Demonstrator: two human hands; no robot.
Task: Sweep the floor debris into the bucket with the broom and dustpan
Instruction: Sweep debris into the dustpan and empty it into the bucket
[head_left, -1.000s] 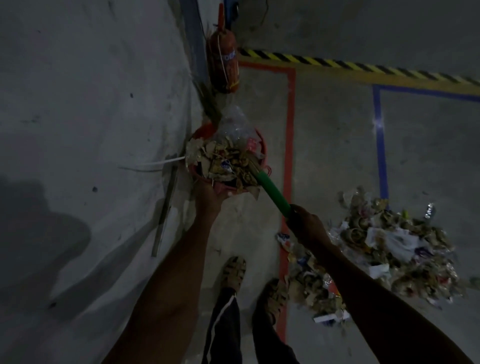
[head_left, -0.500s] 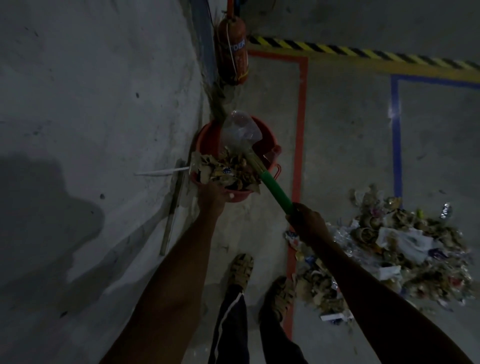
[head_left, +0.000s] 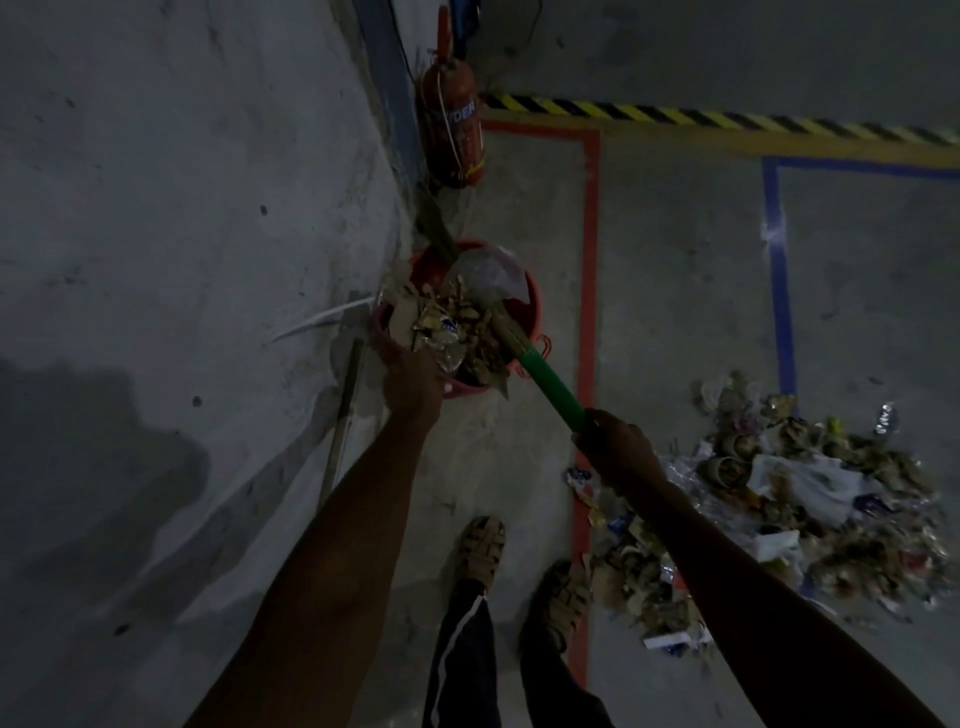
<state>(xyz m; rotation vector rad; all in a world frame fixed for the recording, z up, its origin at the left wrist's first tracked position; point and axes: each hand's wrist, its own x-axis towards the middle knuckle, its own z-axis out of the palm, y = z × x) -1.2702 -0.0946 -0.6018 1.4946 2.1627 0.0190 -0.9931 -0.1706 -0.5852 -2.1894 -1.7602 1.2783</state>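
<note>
While dim light falls across the concrete floor (head_left: 675, 291), a large heap of debris (head_left: 810, 499) lies well to the right of the red bucket (head_left: 524, 312), which stands beside the wall. Behind the bucket hangs a red fire extinguisher (head_left: 454, 130). Over the bucket, a loaded dustpan (head_left: 447, 332) is held from its near edge by the left hand (head_left: 413, 384), fingers hidden underneath. Right of the bucket, the right hand (head_left: 618, 441) curls around the broom (head_left: 550, 384) by its green handle.
</note>
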